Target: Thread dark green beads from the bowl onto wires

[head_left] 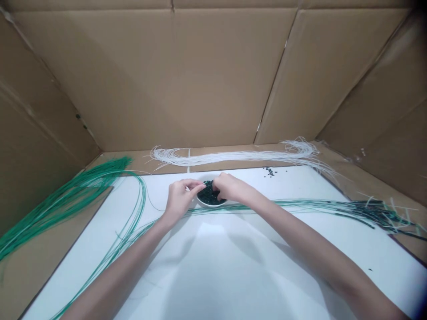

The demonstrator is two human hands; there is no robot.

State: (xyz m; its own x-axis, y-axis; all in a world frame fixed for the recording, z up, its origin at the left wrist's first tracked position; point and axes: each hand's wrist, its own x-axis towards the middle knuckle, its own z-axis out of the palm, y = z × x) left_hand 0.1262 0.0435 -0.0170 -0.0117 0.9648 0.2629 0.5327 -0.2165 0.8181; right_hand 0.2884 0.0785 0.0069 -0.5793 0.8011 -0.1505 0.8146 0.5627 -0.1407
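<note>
A small white bowl [212,205] full of tiny dark green or black beads [208,194] stands near the far side of the white board. At the bowl's left rim is my left hand [182,195], thumb and forefinger pinched together. A pale speck shows at those fingertips, too small to name. My right hand [228,187] reaches in from the right, its curled fingers down among the beads. What it grips, if anything, is hidden. Long thin green strands [293,203] run across the board, passing under both forearms beside the bowl.
A thick green strand bundle [66,200] lies at left. White strands [227,156] stretch along the cardboard behind the board [213,271]. Loose dark beads [269,171] are scattered at the far edge. Dark-covered strand ends [376,211] spread at right. Cardboard walls [187,80] enclose the back and sides.
</note>
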